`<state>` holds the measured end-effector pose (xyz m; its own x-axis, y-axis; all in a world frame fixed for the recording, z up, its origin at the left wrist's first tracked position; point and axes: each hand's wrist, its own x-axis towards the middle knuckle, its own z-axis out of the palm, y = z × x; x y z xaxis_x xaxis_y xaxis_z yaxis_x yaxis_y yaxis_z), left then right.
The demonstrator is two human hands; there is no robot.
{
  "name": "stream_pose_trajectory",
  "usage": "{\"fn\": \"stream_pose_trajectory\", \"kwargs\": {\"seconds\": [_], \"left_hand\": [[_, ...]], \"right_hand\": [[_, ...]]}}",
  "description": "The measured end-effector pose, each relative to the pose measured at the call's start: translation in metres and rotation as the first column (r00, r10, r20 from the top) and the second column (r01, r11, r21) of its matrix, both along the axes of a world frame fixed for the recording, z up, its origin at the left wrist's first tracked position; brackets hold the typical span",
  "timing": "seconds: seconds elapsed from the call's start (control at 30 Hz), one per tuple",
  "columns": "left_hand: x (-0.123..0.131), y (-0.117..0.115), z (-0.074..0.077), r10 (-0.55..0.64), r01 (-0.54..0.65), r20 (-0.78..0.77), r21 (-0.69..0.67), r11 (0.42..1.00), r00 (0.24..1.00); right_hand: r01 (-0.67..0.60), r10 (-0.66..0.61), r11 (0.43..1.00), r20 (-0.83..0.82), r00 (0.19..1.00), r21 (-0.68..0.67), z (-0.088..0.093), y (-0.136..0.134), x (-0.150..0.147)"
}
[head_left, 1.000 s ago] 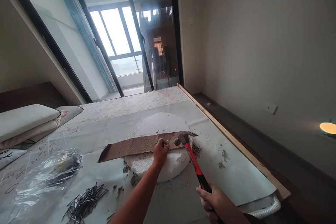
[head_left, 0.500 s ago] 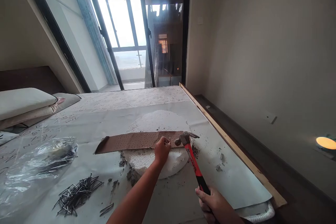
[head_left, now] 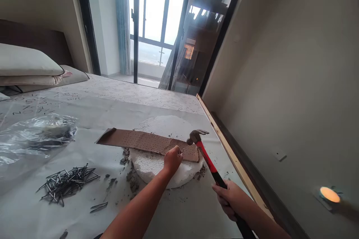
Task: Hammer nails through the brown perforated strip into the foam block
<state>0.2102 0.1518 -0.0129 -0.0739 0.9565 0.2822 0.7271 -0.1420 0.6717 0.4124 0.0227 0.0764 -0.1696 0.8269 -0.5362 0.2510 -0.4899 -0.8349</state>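
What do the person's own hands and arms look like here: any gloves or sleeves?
The left hand and right hand are bare, without gloves. No watch or bracelet shows, and no sleeve covers the visible left forearm or right forearm. Rings are hard to judge.

Head view: I observe the left hand (head_left: 172,160) pinching a nail (head_left: 182,152) at the perforated brown strip (head_left: 140,139), laid across a white foam disc (head_left: 151,166). Right hand (head_left: 230,198) grips the hammer (head_left: 206,155), head near strip. Nail pile (head_left: 68,183) lies beyond the disc's left side.
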Motion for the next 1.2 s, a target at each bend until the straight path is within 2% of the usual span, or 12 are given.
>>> {"fn": "stream_pose_trajectory", "kwargs": {"seconds": [0.1,0.23,0.4,0.47,0.57,0.77,0.93,1.1,1.2], "left_hand": [[0.000,0.001,-0.003,-0.006,0.006,0.010,0.002,1.000,1.000],[0.000,0.001,-0.004,-0.005,0.005,-0.014,-0.015,1.000,1.000],[-0.001,0.001,-0.002,-0.023,0.021,-0.044,-0.039,0.999,0.999],[-0.001,0.001,-0.002,-0.020,0.018,-0.054,-0.041,0.999,0.998],[-0.002,0.000,-0.001,-0.019,0.016,-0.074,-0.047,0.999,0.997],[-0.002,0.000,-0.004,-0.024,0.021,-0.084,-0.034,0.999,0.996],[-0.002,-0.001,-0.002,-0.018,0.012,-0.098,-0.062,0.998,0.995],[-0.002,-0.001,-0.001,-0.031,0.024,-0.097,-0.066,0.997,0.995],[-0.002,-0.001,-0.001,-0.026,0.021,-0.071,-0.079,0.997,0.997]], "right_hand": [[-0.013,0.014,1.000,0.069,0.997,-0.013,0.015,0.003,-0.006],[-0.059,0.068,0.995,0.111,0.991,-0.084,0.015,0.004,-0.011],[0.013,-0.016,1.000,0.124,0.992,0.025,0.020,0.007,-0.009],[0.008,-0.010,1.000,0.149,0.989,0.010,0.019,0.007,-0.010],[-0.048,0.066,0.994,0.194,0.979,-0.094,0.015,0.006,-0.014],[-0.052,0.040,0.997,0.197,0.980,0.055,0.021,0.005,-0.018],[-0.086,0.105,0.993,0.287,0.952,-0.079,0.014,0.004,-0.022],[-0.023,0.016,0.999,0.197,0.980,0.032,0.018,0.001,-0.023],[-0.019,0.026,0.999,0.209,0.978,-0.032,0.013,0.001,-0.024]]}}
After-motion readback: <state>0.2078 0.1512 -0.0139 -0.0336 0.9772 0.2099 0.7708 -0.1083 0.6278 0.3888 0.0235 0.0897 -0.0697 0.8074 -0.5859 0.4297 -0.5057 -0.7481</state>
